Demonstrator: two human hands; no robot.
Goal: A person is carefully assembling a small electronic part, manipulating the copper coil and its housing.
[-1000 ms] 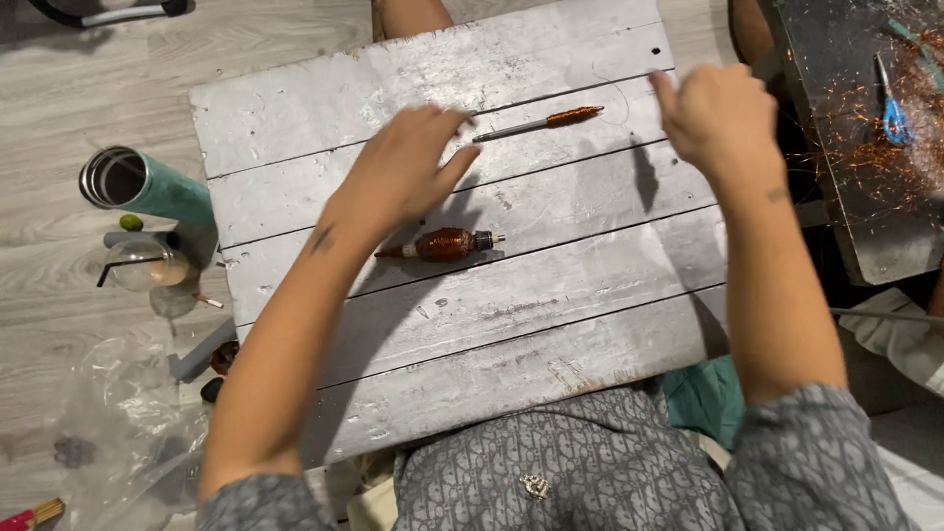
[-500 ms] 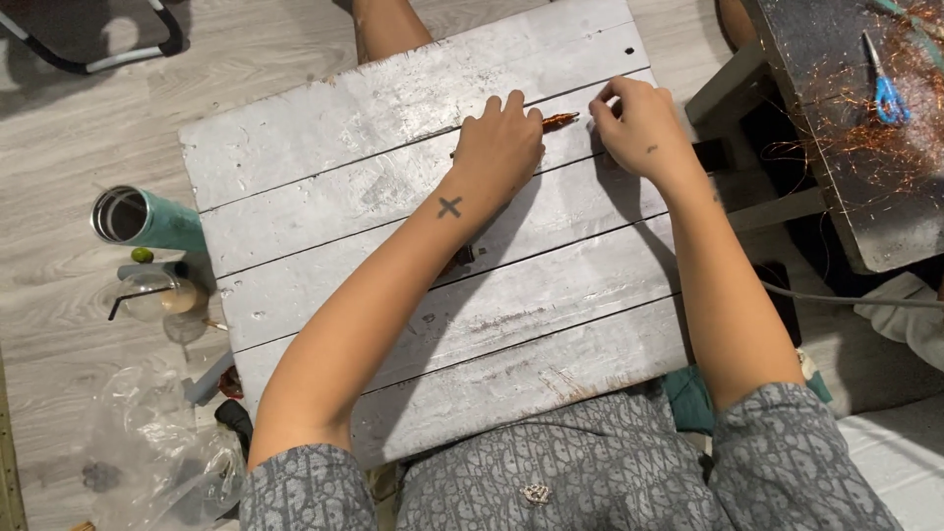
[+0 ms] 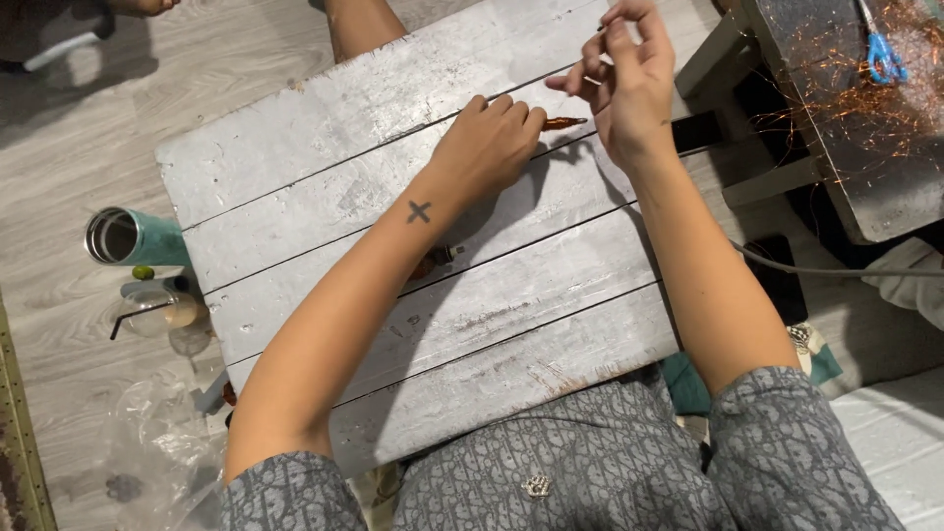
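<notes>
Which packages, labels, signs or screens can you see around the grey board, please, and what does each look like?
Clear plastic bag: floor, lower left of the grey board, crumpled, see-through.
Teal tumbler: floor, left of the board, lying on its side, metal rim; no label visible.
Dark flat slab: floor, right of the board, possibly a phone; cannot tell.

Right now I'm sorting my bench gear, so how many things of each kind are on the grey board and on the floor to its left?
Brown-handled tools on the wooden board: 2, one under the left hand, tip at, and one beneath the left forearm
Teal tumbler: 1
Clear cup with straw: 1
Total: 4
</notes>
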